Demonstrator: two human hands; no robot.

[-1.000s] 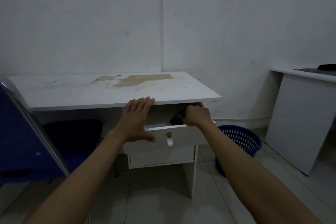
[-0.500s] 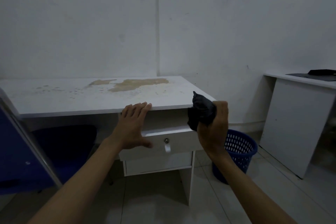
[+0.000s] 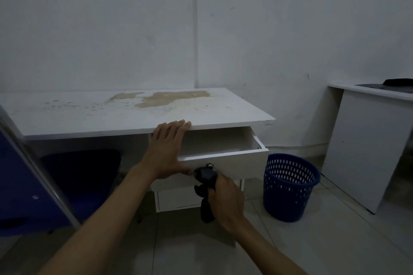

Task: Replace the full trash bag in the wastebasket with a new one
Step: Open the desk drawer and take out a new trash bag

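Note:
My right hand (image 3: 225,198) grips a folded black trash bag (image 3: 206,187) in front of the open top drawer (image 3: 234,159) of a white desk (image 3: 111,114). Part of the bag hangs below my fist. My left hand (image 3: 167,152) lies flat with straight fingers over the drawer's left end, fingertips at the desk edge, thumb on the drawer front. A blue perforated wastebasket (image 3: 290,185) stands on the floor to the right of the desk; I see no bag in it.
A blue chair (image 3: 29,185) stands at the left, partly under the desk. A second white desk (image 3: 366,147) with a dark item on top is at the far right. Pale tiled floor lies between the desks.
My right hand took the black bag out of the drawer, raised it, then lowered it in front of the drawer. My left hand stayed on the drawer.

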